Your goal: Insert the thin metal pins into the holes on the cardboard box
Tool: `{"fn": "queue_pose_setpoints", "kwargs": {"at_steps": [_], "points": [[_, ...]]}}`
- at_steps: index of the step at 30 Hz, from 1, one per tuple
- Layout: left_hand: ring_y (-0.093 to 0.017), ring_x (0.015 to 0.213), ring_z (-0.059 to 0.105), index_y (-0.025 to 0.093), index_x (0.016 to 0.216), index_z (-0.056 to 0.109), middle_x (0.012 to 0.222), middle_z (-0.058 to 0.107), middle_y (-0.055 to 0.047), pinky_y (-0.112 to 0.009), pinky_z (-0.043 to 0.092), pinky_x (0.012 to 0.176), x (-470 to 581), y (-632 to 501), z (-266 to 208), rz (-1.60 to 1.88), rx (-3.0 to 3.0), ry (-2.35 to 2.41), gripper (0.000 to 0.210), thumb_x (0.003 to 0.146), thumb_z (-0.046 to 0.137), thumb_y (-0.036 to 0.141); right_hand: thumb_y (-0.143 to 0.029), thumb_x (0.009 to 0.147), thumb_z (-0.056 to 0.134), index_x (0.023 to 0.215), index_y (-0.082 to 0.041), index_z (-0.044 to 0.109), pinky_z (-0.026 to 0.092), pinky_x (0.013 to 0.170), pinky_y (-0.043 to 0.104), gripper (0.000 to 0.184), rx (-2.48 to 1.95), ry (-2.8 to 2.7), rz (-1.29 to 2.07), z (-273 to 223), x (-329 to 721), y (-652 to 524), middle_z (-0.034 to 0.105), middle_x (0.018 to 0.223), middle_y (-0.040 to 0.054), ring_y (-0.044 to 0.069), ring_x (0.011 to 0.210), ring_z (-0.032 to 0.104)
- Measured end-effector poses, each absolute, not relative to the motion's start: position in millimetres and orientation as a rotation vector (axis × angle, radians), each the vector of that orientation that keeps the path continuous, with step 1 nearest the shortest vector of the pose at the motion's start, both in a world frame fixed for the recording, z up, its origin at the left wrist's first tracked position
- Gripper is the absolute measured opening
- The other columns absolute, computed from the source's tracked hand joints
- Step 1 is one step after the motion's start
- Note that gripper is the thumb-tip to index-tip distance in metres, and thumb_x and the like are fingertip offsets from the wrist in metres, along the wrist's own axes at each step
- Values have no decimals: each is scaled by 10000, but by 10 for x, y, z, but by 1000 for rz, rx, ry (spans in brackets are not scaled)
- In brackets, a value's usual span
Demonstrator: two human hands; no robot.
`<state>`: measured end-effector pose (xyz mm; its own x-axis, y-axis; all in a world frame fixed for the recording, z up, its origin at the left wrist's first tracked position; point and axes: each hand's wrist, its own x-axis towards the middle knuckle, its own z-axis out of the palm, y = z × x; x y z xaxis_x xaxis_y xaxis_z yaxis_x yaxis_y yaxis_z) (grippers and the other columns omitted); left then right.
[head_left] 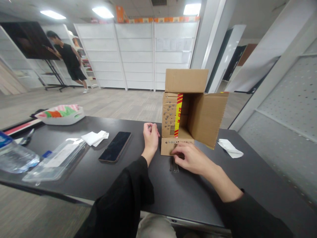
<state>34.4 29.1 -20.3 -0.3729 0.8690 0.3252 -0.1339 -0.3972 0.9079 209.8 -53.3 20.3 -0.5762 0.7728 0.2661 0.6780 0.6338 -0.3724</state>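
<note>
An open cardboard box (169,114) stands on its side on the dark table. Several round metal heads dot its left face, and more line up along the lower flap (166,150). Just left of the box is my left hand (151,136), its fingers curled closed; whatever they may hold is hidden. My right hand (190,156) bends its thumb and fingers together in front of the lower flap, and I cannot make out anything between them. Beneath those fingers lie several thin metal nails (174,165), partly covered by the hand.
Left of my hands are a black phone (115,147), folded tissues (95,137), a clear plastic case (58,160), a water bottle (16,157) and a white basket (61,119). Another tissue (230,148) lies right of the box. A person (68,58) stands far back left.
</note>
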Motion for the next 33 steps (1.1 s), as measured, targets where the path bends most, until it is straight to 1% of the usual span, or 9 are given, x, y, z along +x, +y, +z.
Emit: {"fn": "queue_pose_setpoints", "kwargs": {"at_steps": [5, 10, 16, 24, 30, 33], "points": [[-88, 439, 457, 235, 846, 401, 523, 444, 103, -201, 368, 470, 344, 288, -184, 1839, 1117, 1101, 176, 870, 547, 330, -134, 820, 587, 862, -207, 783, 473, 758, 294, 213, -1161, -2512, 350, 229, 2093, -563, 687, 844, 44, 181, 794, 643], [-84, 439, 457, 235, 848, 400, 530, 441, 103, -199, 371, 475, 340, 289, -190, 1844, 1120, 1097, 177, 873, 546, 333, -119, 799, 607, 820, -218, 789, 458, 763, 299, 208, -1142, -2535, 340, 218, 2094, -570, 677, 802, 35, 179, 772, 629], [-86, 437, 454, 235, 851, 400, 518, 438, 106, -200, 370, 475, 347, 292, -185, 1842, 1107, 1093, 172, 872, 547, 323, -141, 804, 608, 867, -219, 793, 453, 764, 302, 210, -1145, -2567, 358, 210, 2076, -587, 677, 823, 40, 188, 788, 629], [-84, 437, 446, 236, 847, 401, 521, 432, 108, -201, 372, 473, 348, 297, -196, 1851, 1112, 1083, 180, 870, 550, 335, -178, 826, 627, 950, -190, 759, 477, 841, 327, 181, -1068, -2555, 373, 187, 2052, -592, 692, 925, 67, 216, 905, 641], [-84, 442, 456, 236, 843, 402, 529, 436, 105, -199, 372, 471, 354, 280, -183, 1847, 1111, 1090, 190, 865, 557, 344, -220, 832, 669, 958, -183, 759, 478, 865, 356, 160, -1092, -2589, 366, 202, 2012, -620, 694, 952, 77, 234, 934, 641], [-84, 436, 455, 236, 841, 402, 525, 432, 106, -199, 367, 466, 355, 280, -176, 1844, 1104, 1097, 189, 863, 558, 340, -233, 835, 680, 986, -170, 758, 477, 882, 366, 181, -1121, -2619, 368, 205, 1983, -641, 694, 968, 86, 244, 956, 638]]}}
